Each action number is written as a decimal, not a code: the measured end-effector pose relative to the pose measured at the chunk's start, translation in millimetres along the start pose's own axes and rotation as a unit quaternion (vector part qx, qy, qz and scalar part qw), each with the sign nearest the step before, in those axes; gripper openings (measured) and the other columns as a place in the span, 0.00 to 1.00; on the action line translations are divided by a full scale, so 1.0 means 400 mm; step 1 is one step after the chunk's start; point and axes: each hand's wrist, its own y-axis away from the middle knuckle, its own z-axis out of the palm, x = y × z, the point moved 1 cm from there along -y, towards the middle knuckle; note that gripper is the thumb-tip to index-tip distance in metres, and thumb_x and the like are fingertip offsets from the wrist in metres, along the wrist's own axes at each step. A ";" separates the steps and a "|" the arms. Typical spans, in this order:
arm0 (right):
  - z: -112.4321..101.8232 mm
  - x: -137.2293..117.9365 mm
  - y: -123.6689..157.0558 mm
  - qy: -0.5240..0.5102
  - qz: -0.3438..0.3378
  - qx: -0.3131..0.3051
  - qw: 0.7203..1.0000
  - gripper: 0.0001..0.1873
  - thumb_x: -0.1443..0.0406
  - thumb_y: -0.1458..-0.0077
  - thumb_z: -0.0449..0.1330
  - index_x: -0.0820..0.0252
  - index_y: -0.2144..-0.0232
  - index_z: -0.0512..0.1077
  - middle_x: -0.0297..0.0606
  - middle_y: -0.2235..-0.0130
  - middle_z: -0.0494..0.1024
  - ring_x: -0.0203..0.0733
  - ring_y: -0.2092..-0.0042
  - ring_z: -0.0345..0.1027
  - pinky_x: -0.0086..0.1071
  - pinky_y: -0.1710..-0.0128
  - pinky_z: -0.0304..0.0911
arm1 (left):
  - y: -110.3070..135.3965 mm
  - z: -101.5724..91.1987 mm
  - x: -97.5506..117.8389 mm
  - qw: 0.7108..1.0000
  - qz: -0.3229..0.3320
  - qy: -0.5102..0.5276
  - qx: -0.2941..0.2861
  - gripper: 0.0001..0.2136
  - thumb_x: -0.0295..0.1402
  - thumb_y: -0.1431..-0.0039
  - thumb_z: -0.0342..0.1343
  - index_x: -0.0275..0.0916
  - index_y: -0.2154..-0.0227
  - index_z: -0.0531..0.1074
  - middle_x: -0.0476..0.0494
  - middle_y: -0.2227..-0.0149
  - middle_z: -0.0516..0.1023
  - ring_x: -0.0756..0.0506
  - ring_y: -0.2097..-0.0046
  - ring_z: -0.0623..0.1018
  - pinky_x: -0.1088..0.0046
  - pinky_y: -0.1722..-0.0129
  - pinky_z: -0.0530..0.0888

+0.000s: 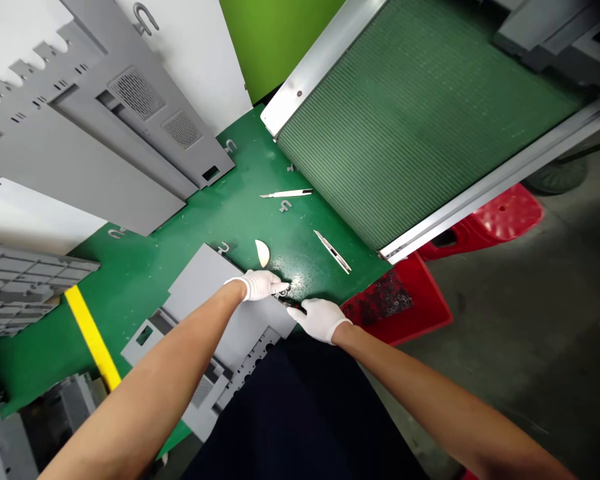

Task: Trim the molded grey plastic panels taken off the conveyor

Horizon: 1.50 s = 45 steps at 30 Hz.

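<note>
Centrally, two white-gloved hands meet at one end of a grey panel that lies on a green work surface, close against the wearer's dark clothing. The left hand rests over the panel's far edge, fingers curled together beside a small metal piece; whether they pinch it cannot be told. The right hand is just beside, at the panel's corner, thumb and forefinger slightly apart around something small and dark; its grip is unclear.

Beyond the hands lie a pale half-moon piece, two slim cutter knives, one white-handled and one slanted, and a loose grey hook. Dark specks dot the surface near the fingertips. To the upper left stands a larger grey panel with vents; to the upper right, a ribbed green conveyor belt. Below the belt, a red bin holds small dark parts.
</note>
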 end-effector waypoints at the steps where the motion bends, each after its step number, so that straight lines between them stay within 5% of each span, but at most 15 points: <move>1: -0.001 0.000 0.000 -0.003 -0.003 -0.001 1.000 0.43 0.36 0.40 0.34 0.61 0.60 0.75 0.52 0.57 0.80 0.54 0.55 0.74 0.41 0.56 0.64 | -0.002 0.001 -0.003 1.000 -0.003 0.006 0.003 0.32 0.63 0.42 0.38 0.41 0.70 0.76 0.44 0.70 0.78 0.44 0.68 0.73 0.63 0.58 0.68; 7: -0.008 -0.006 -0.010 -0.003 -0.005 -0.002 1.000 0.42 0.38 0.39 0.36 0.61 0.59 0.76 0.53 0.57 0.80 0.54 0.55 0.75 0.41 0.56 0.64 | -0.002 0.010 0.001 0.999 -0.016 0.018 0.024 0.31 0.63 0.43 0.40 0.40 0.73 0.74 0.46 0.72 0.77 0.45 0.68 0.72 0.56 0.49 0.64; 19: -0.008 -0.006 -0.027 0.027 -0.036 -0.021 0.999 0.37 0.42 0.37 0.42 0.65 0.55 0.76 0.57 0.56 0.80 0.54 0.52 0.74 0.40 0.50 0.62 | -0.006 0.009 -0.003 0.999 -0.003 0.025 0.021 0.30 0.64 0.43 0.40 0.43 0.69 0.76 0.48 0.68 0.79 0.45 0.65 0.74 0.63 0.54 0.66; 24: -0.021 0.001 -0.037 0.084 -0.068 0.000 0.994 0.42 0.40 0.38 0.36 0.67 0.58 0.76 0.59 0.60 0.80 0.59 0.55 0.75 0.45 0.54 0.64 | -0.004 0.006 0.001 1.000 0.000 0.015 0.021 0.28 0.60 0.40 0.39 0.43 0.67 0.75 0.47 0.67 0.79 0.45 0.64 0.74 0.65 0.56 0.66; 37: 0.000 -0.025 -0.036 0.058 -0.022 0.017 0.998 0.41 0.40 0.38 0.33 0.61 0.59 0.76 0.51 0.60 0.81 0.54 0.58 0.76 0.42 0.58 0.66 | 0.000 0.007 -0.002 0.999 0.002 0.027 0.020 0.27 0.59 0.40 0.41 0.42 0.69 0.74 0.48 0.68 0.78 0.46 0.65 0.73 0.69 0.60 0.66; 45: -0.019 -0.033 -0.026 0.107 -0.068 -0.026 0.992 0.31 0.50 0.34 0.42 0.63 0.50 0.74 0.55 0.53 0.79 0.53 0.51 0.74 0.40 0.52 0.63 | -0.010 0.009 -0.016 0.997 0.011 0.064 0.038 0.26 0.60 0.42 0.44 0.42 0.70 0.73 0.49 0.68 0.78 0.47 0.67 0.72 0.71 0.62 0.67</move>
